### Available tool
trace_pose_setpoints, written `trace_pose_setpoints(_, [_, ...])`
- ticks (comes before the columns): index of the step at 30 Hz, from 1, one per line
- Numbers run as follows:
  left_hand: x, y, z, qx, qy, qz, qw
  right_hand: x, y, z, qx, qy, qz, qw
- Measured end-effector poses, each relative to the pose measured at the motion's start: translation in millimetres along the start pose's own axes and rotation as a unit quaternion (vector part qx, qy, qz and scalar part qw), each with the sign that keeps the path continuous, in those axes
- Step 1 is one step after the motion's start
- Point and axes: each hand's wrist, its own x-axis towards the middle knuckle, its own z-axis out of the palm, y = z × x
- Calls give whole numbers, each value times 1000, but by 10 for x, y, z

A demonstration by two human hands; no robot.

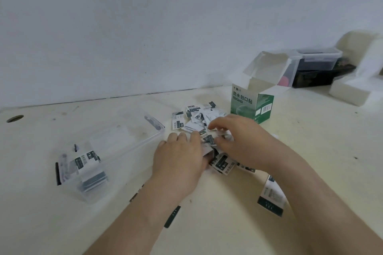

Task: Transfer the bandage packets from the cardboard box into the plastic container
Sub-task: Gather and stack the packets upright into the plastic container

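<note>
Packets (199,118) in a loose heap at centre frame, flat on the table (62,223), white with dark printed bands, some face up and some overlapping. More of them stacked in the near end of the container (132,149), left of centre; a few strays along the lower edge of the heap, one larger piece at lower right (271,196) just beside the right forearm, and a dark strip (172,216) at lower centre. Left hand (180,155) palm down on the near left side of the heap, fingers curled over a small bunch of packets, edges of the bunch poking out at the thumb side. Right hand (236,138) palm down over the right side of the heap, fingers bent with tips on the packets, thumb close to the index; whether pinching one or only touching, impossible to tell. Box (251,104) green and white, upright with top flaps open, just right of and behind the heap, apart from both hands. Container clear, lidless, lying at a slant toward the upper right. Further out: a round hole (15,118) in the table at far left, a clear lidded tub (317,58) on dark cases at upper right, white foam blocks (350,91) beside it, and a plain pale wall (145,27) across the top half.
</note>
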Motion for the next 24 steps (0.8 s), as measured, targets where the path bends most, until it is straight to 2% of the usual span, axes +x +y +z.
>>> trace_pose_setpoints(4, [20,69,-37,83,-37,36,995,7,15,79,-13,-28,-8,999])
trace_pose_setpoints(6, [19,43,-85,76,-29,38,996,13,48,81,-8,-21,-3,1000])
trace_pose_setpoints(10, [-20,-98,-196,0,45,26,999,12,67,70,-18,-16,-4,1000])
trace_pose_setpoints(12, [-60,-162,-241,-128,103,1,986,2,24,24,29,7,-17,999])
trace_pose_setpoints(14, [-85,-183,-290,-306,110,-49,944,-19,-39,-24,140,33,-33,989])
trace_pose_setpoints(16, [-84,-164,-311,-466,96,-83,876,-30,-95,-31,203,40,-43,977])
trace_pose_setpoints(19, [-86,-66,-282,-569,70,-91,814,-43,-106,-23,202,69,-42,976])
trace_pose_setpoints(21, [-83,-34,-260,-593,76,-88,797,-45,-108,-41,227,64,-48,971])
trace_pose_setpoints(22, [-77,-41,-259,-581,91,-86,804,-47,-103,-58,227,61,-48,971])
trace_pose_setpoints(23, [-73,-69,-249,-543,105,-84,829,-44,-92,-72,218,62,-41,973])
trace_pose_setpoints(24, [-67,-107,-233,-475,109,-79,870,-41,-72,-91,207,71,-28,975])
